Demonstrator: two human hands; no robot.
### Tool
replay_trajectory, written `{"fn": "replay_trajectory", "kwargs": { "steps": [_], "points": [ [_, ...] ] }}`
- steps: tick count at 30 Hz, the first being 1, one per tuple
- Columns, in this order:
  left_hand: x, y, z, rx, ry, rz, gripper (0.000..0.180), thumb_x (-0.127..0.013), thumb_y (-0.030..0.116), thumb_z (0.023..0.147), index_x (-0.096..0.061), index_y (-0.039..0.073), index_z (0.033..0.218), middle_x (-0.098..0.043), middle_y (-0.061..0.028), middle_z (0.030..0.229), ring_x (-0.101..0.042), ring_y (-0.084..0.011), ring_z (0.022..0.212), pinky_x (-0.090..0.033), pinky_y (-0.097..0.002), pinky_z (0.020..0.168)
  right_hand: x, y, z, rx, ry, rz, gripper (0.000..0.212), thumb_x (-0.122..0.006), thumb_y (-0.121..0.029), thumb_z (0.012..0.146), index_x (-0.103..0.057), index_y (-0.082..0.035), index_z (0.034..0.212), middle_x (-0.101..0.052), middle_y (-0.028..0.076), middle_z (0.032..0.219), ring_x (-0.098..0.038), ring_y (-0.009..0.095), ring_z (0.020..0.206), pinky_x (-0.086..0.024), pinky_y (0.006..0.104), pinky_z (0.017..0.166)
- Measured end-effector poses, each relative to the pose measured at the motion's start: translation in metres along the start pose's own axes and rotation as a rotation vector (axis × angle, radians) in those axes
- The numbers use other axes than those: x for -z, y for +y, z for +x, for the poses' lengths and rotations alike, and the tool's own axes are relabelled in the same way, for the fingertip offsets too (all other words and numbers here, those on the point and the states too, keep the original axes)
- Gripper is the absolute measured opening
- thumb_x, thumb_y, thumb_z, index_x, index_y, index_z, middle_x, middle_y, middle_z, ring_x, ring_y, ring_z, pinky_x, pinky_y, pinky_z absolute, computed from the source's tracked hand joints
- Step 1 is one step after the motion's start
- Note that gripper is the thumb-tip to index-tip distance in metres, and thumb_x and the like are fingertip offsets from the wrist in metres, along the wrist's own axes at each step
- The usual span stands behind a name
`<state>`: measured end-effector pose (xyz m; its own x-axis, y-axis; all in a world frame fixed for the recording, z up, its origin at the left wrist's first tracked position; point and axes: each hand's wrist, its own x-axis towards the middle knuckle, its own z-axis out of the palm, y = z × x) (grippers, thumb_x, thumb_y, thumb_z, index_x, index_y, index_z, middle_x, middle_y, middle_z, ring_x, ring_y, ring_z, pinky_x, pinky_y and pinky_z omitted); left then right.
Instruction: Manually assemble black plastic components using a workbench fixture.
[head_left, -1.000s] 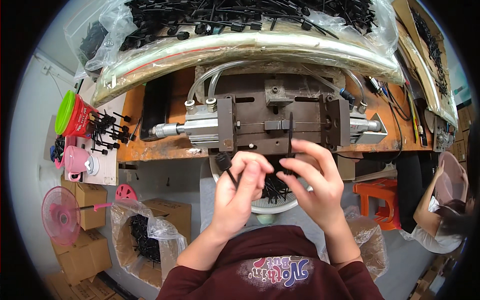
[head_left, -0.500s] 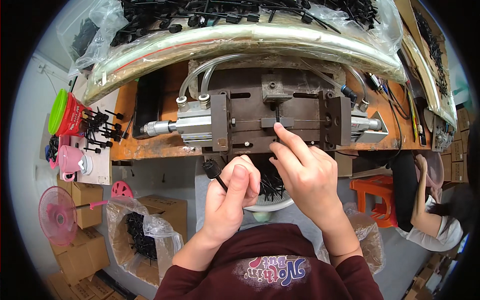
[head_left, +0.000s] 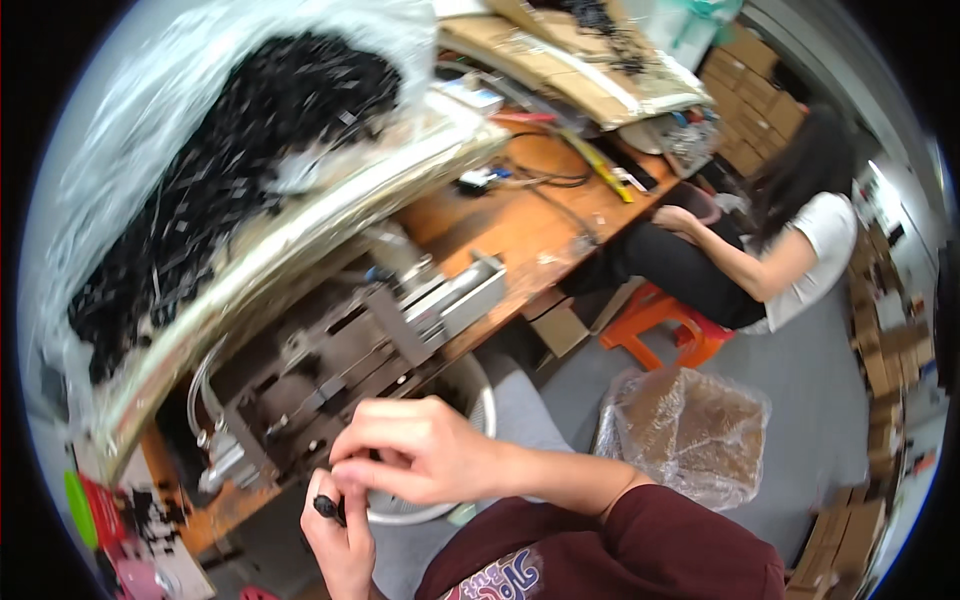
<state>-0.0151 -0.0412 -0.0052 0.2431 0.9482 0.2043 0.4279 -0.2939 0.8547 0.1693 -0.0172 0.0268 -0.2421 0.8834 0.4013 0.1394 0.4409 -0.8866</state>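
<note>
In front of the metal fixture, my two hands meet at the fingertips. My left hand (head_left: 342, 545) is closed on a thin black rod-like part with a round knob at its end (head_left: 326, 506). Over it, my right hand (head_left: 425, 450) is curled with its fingers pressed together against the left fingers; what it pinches is hidden. Behind the hands lies the dark metal fixture (head_left: 318, 352), with a silver cylinder at each end and a small block (head_left: 328, 390) at its middle.
A plastic-wrapped heap of black parts (head_left: 250, 170) fills the far left. Under the bench edge stands a white basket (head_left: 485, 400). To the right are a plastic-lined box (head_left: 690, 430), an orange stool (head_left: 660, 325) and a seated person (head_left: 800, 250).
The view has swung right, with some blur. My right hand has left the fixture's middle block and come to my left hand, which still holds the black part.
</note>
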Motion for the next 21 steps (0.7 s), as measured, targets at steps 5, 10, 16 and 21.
{"fn": "replay_trajectory", "kwargs": {
  "steps": [5, 10, 16, 21],
  "points": [
    [-0.018, 0.015, 0.001, -0.05, -0.103, 0.089, 0.02, -0.057, 0.002, 0.088, -0.057, -0.005, 0.107, -0.064, -0.0151, 0.086, -0.063, -0.0214, 0.079, -0.048, -0.031, 0.071, 0.004, -0.001, -0.022, -0.095, -0.187, 0.256, 0.019, -0.067, -0.016, 0.089, -0.065, 0.002, 0.095, -0.064, 0.009, 0.076, -0.06, 0.013, 0.06, -0.046, 0.0252, 0.052],
    [-0.016, 0.025, 0.0, -0.11, -0.181, 0.175, 0.024, -0.058, -0.003, 0.077, -0.06, -0.003, 0.101, -0.059, -0.0147, 0.079, -0.061, -0.0254, 0.073, -0.047, -0.032, 0.065, 0.012, -0.007, -0.037, -0.346, -0.371, 0.576, 0.017, -0.064, -0.016, 0.091, -0.065, 0.0, 0.097, -0.066, 0.006, 0.076, -0.062, 0.008, 0.055, -0.049, 0.0209, 0.05],
    [-0.025, 0.025, 0.002, -0.208, -0.179, 0.16, 0.015, -0.061, 0.0, 0.078, -0.06, -0.005, 0.092, -0.054, -0.0153, 0.072, -0.055, -0.0268, 0.064, -0.043, -0.0339, 0.06, 0.026, -0.009, -0.056, -0.422, -0.197, 0.872, 0.02, -0.068, -0.015, 0.088, -0.064, 0.002, 0.098, -0.065, 0.005, 0.075, -0.058, 0.007, 0.053, -0.044, 0.0189, 0.046],
    [-0.029, 0.018, -0.002, -0.154, -0.081, 0.169, 0.013, -0.059, 0.006, 0.09, -0.057, -0.005, 0.084, -0.05, -0.0099, 0.065, -0.049, -0.018, 0.06, -0.04, -0.0308, 0.058, 0.028, -0.008, -0.06, -0.386, -0.065, 1.05, 0.018, -0.067, -0.014, 0.089, -0.061, 0.0, 0.098, -0.064, 0.006, 0.079, -0.055, 0.006, 0.052, -0.042, 0.0185, 0.046]
  ]
}}
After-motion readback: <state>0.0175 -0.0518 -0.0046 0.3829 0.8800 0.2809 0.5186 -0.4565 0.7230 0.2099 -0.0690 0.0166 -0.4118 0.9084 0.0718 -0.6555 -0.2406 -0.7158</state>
